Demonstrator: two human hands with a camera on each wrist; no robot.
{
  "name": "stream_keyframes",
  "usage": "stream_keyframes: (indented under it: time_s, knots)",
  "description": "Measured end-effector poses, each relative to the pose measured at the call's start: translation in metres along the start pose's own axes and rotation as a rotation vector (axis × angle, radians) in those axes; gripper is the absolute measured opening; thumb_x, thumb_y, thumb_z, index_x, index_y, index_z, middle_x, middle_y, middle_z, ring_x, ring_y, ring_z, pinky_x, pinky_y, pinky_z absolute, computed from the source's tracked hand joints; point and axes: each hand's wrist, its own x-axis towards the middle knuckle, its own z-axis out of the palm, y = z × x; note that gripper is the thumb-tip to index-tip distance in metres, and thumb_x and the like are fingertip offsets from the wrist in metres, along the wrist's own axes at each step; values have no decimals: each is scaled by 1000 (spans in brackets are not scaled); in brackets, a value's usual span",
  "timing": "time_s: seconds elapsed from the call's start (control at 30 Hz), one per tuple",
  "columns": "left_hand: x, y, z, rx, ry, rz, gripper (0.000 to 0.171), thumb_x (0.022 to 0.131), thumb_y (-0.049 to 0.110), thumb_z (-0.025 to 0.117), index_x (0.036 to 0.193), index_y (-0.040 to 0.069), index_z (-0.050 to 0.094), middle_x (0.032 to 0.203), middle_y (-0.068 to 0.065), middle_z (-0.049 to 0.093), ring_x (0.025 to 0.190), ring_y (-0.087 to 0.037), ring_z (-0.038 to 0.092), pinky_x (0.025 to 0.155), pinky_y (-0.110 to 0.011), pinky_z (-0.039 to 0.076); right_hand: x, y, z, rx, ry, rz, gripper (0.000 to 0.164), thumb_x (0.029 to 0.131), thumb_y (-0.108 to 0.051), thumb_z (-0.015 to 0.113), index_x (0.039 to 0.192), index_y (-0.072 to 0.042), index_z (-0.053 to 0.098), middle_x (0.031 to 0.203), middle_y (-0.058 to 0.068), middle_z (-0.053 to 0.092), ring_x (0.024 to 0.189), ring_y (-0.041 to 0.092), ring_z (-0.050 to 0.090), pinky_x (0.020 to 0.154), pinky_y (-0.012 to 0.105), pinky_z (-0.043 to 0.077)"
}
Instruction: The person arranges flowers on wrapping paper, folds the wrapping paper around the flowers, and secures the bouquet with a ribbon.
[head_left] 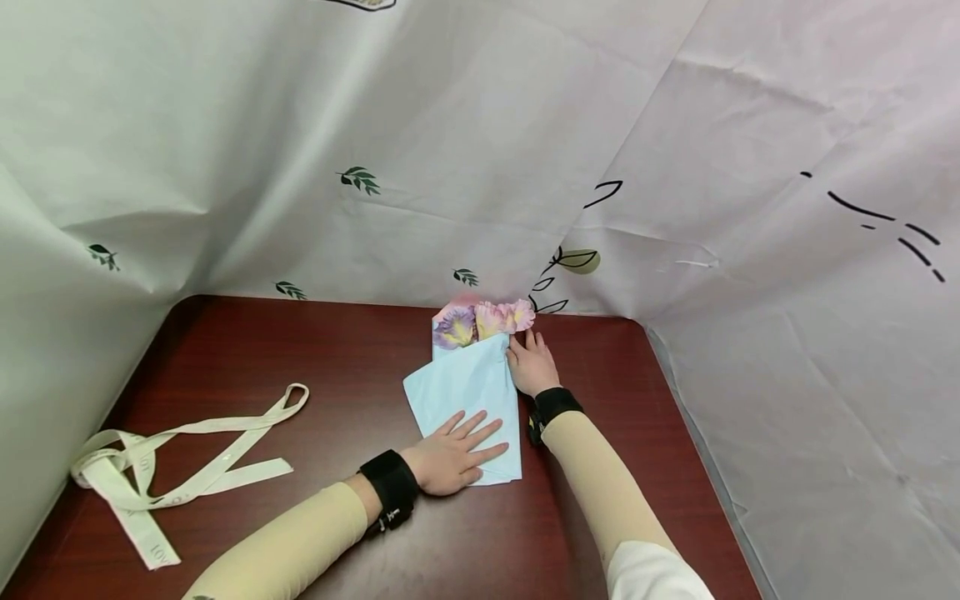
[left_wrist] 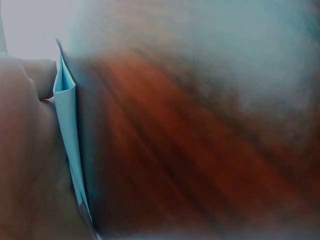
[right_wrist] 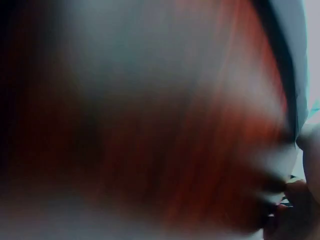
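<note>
A folded sheet of light blue wrapping paper lies on the dark red table, partly round a small bunch of pink, purple and yellow flowers at its far end. My left hand rests palm down on the near part of the paper, fingers spread. In the left wrist view the folded edge of the wrapping paper stands beside the hand. At the paper's far right edge, just below the flowers, my right hand touches paper with its fingers extended. The right wrist view is mostly blurred table, with fingertips at lower right.
A long cream ribbon with printed letters lies loosely looped on the table's left side. White patterned cloth hangs along the back and both sides of the table. Each wrist wears a black strap.
</note>
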Motion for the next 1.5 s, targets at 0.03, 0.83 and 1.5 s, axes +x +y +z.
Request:
stream_keyframes:
  time_s: [0.03, 0.83, 1.5]
  knots:
    - [-1, 2, -4, 10, -5, -3, 55, 110, 38, 35, 163, 30, 21, 171, -3, 5, 156, -29, 1, 122, -54, 9, -1, -2, -1, -23, -18, 12, 54, 111, -42, 27, 162, -22, 27, 169, 17, 7, 155, 38, 3, 123, 52, 10]
    - [-4, 8, -11, -17, -26, -22, 55, 110, 36, 38, 163, 29, 24, 171, -3, 9, 156, -30, 5, 122, -54, 10, -40, -7, 2, -129, -27, 0, 59, 112, -34, 30, 165, -20, 8, 169, 16, 5, 153, 43, 7, 117, 66, 14]
    - [-8, 10, -20, -21, -25, 0, 68, 105, 55, 42, 163, 24, 23, 170, -7, 9, 156, -33, 5, 122, -57, 10, -180, -2, 10, -112, -122, -222, 67, 110, -43, 37, 164, -14, 12, 169, 17, 6, 154, 41, 6, 116, 67, 15]
